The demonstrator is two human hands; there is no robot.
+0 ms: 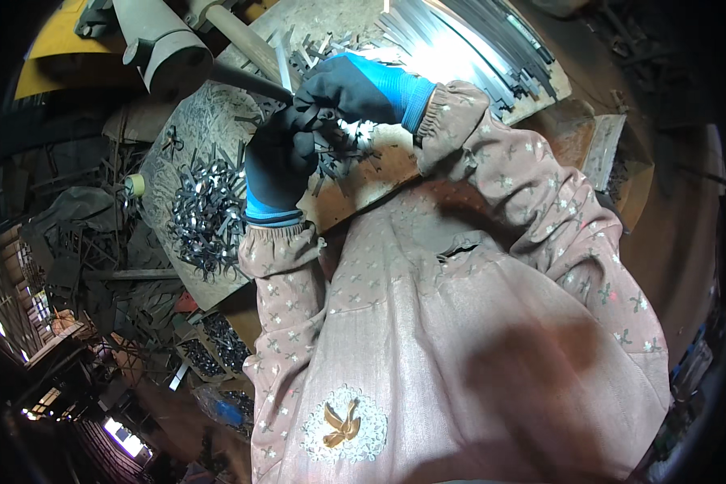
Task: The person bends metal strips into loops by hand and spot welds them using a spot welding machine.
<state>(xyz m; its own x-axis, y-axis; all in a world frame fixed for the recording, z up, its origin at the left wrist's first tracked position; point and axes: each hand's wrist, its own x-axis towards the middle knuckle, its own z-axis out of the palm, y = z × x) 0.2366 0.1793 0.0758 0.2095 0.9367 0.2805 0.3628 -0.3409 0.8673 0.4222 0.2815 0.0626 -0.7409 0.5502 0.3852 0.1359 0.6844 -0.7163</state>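
My left hand (281,161) and my right hand (337,90), both in black-coated blue gloves, meet over the worktable (383,169). Their fingers are curled close together beside the end of a dark round rod (250,81) that comes from a grey machine head (173,60). What the fingers pinch is hidden by the dark gloves. A thin flat metal strip (282,60) rises just behind my hands. Small bent metal pieces (210,206) lie heaped left of my left hand, and more short strips (343,149) lie under my right wrist.
Long metal strips (468,48) lie stacked under a bright light at the back right. A yellow panel (64,52) is at the far left. A yellow-green roll (135,185) sits on the table's left edge. Boxes of dark metal parts (210,351) stand lower left.
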